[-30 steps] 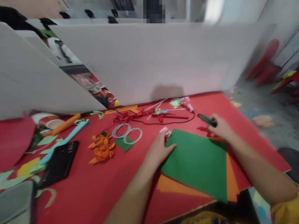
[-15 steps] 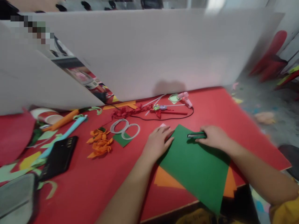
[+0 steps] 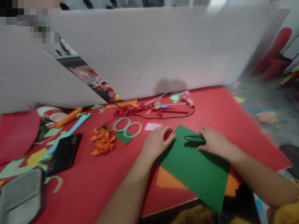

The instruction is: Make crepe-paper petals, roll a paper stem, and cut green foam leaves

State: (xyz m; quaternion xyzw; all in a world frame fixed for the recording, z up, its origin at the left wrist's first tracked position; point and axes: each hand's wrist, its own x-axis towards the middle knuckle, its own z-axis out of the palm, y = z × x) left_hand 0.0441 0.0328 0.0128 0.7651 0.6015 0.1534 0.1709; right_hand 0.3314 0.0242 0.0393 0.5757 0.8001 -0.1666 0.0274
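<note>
A large green paper sheet [image 3: 196,168] lies slanted over the table's front edge, on top of orange paper [image 3: 171,179]. My left hand [image 3: 160,141] is at its upper left edge, fingers curled and thumb on the green paper; a bit of orange shows between thumb and fingers. My right hand [image 3: 215,140] grips the end of a small green and silver tool, seemingly a stapler [image 3: 194,138], held just over the sheet and pointing left. Beyond the left hand lies a small pink paper piece [image 3: 153,126].
Orange paper flowers [image 3: 102,140], clear rings [image 3: 127,127] and a black phone [image 3: 64,154] lie left. A pink glue gun [image 3: 187,98] with a black cord and red crepe strips [image 3: 140,109] lie at the back. A white board [image 3: 151,53] stands behind the red table [image 3: 98,186].
My left hand's fingers have curled, and more of the pink paper shows beyond them. The tool in my right hand has shifted slightly left and down. The view has moved a little.
</note>
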